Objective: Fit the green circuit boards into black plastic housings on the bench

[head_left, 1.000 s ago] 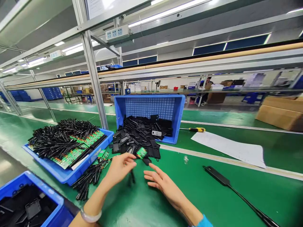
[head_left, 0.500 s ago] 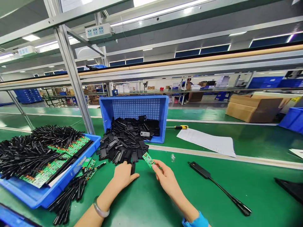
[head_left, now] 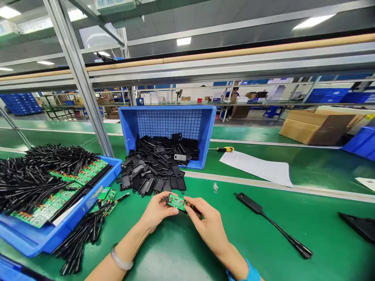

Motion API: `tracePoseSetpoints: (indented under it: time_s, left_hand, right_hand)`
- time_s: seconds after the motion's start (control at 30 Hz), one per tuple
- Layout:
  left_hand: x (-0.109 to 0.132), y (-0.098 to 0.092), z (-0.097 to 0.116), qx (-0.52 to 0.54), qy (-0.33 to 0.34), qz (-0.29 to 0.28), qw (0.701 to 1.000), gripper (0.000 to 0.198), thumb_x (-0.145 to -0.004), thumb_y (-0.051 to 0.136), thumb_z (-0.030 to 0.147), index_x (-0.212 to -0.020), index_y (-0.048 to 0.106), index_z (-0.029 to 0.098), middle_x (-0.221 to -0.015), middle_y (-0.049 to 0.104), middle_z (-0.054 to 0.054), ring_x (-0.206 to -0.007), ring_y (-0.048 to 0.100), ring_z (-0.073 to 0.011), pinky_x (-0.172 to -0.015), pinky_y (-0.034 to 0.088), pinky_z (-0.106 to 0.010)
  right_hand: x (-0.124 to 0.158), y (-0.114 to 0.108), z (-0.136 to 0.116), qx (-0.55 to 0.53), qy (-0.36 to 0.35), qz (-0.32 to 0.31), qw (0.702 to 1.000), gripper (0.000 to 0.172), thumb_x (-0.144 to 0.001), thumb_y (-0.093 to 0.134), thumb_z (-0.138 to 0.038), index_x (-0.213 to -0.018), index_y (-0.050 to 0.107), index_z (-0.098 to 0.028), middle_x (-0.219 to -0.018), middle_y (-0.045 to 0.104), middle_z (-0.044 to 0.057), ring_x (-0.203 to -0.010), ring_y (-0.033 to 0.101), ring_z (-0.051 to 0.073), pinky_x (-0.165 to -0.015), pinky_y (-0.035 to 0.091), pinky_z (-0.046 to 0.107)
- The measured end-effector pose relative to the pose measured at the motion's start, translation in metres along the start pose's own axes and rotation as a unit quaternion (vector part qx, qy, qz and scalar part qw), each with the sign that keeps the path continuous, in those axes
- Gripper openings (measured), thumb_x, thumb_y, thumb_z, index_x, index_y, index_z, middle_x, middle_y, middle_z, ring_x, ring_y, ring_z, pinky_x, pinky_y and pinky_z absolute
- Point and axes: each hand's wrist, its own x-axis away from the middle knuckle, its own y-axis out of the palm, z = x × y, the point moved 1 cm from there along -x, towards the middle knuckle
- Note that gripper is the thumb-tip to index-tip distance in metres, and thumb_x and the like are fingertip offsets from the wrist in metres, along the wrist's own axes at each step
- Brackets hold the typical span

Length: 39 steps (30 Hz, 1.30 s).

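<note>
Both hands meet over the green bench mat (head_left: 172,242), just in front of a heap of black plastic cases (head_left: 155,166). My left hand (head_left: 158,210) and my right hand (head_left: 206,222) hold a small green circuit board (head_left: 176,202) between them. A black plastic piece shows under and beside the board, partly hidden by my fingers. The heap spills out of a tilted blue plastic crate (head_left: 166,123). To the left, a blue tray (head_left: 88,207) holds green boards and bundled black cables.
Loose boards (head_left: 104,196) and black cables (head_left: 79,234) lie beside the tray. On the right are a black paddle-ended cable (head_left: 254,207), a yellow-handled screwdriver (head_left: 224,149) and a paper sheet (head_left: 254,168). Cardboard boxes (head_left: 313,128) and a person (head_left: 233,103) stand beyond the bench.
My left hand has moved from the edge of the heap to the board, which my right hand held alone before. Both hands are now together, and the view has shifted slightly.
</note>
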Motion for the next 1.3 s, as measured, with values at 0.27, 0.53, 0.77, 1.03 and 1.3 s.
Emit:
tracePoseSetpoints:
  time_s: [0.27, 0.53, 0.77, 1.03, 1.3]
  left_hand:
    - [0.006, 0.014, -0.012, 0.132, -0.012, -0.003, 0.991, 0.056, -0.060, 0.083, 0.028, -0.107, 0.057, 0.015, -0.095, 0.065, -0.006, -0.085, 0.061, -0.0163, -0.083, 0.048, -0.032]
    - [0.009, 0.019, -0.013, 0.162, -0.013, -0.002, 0.987, 0.055, -0.066, 0.079, 0.028, -0.112, 0.052, 0.018, -0.105, 0.064, -0.008, -0.098, 0.061, -0.0200, -0.085, 0.048, -0.032]
    - [0.004, 0.017, -0.021, 0.126, 0.006, 0.087, 0.988, 0.041, -0.071, 0.073, 0.040, -0.096, 0.054, 0.014, -0.086, 0.067, -0.007, -0.079, 0.065, -0.0179, -0.070, 0.052, -0.029]
    - [0.005, 0.015, -0.017, 0.075, 0.041, 0.091, 0.992, 0.042, -0.073, 0.070, 0.043, -0.097, 0.048, 0.016, -0.090, 0.070, -0.011, -0.079, 0.066, -0.0215, -0.070, 0.053, -0.032]
    - [0.005, 0.017, -0.023, 0.097, 0.038, 0.085, 0.991, 0.042, -0.076, 0.067, 0.042, -0.102, 0.047, 0.017, -0.097, 0.069, -0.012, -0.090, 0.066, -0.0235, -0.075, 0.053, -0.036]
  right_hand:
    - [0.002, 0.004, -0.002, 0.000, -0.030, 0.013, 0.999, 0.025, -0.091, 0.050, -0.031, -0.104, 0.070, -0.024, -0.079, 0.058, 0.005, -0.067, 0.056, 0.018, -0.056, 0.046, 0.027]
    - [0.008, 0.011, 0.001, 0.040, -0.079, -0.022, 0.996, 0.032, -0.094, 0.042, -0.022, -0.117, 0.064, -0.024, -0.085, 0.054, 0.007, -0.070, 0.056, 0.018, -0.063, 0.050, 0.029]
    - [0.011, 0.018, 0.011, 0.016, -0.029, -0.057, 0.998, 0.026, -0.093, 0.047, -0.030, -0.115, 0.057, -0.021, -0.092, 0.057, 0.007, -0.072, 0.059, 0.017, -0.065, 0.051, 0.028]
    - [0.004, 0.015, 0.014, 0.079, 0.054, -0.155, 0.983, 0.025, -0.081, 0.060, -0.029, -0.059, 0.053, -0.019, -0.056, 0.054, -0.002, -0.051, 0.048, 0.014, -0.050, 0.034, 0.024]
    - [0.006, 0.022, 0.018, -0.104, 0.181, -0.115, 0.971, 0.034, -0.080, 0.055, -0.046, -0.061, 0.061, -0.017, -0.054, 0.061, 0.002, -0.048, 0.056, 0.015, -0.049, 0.041, 0.023]
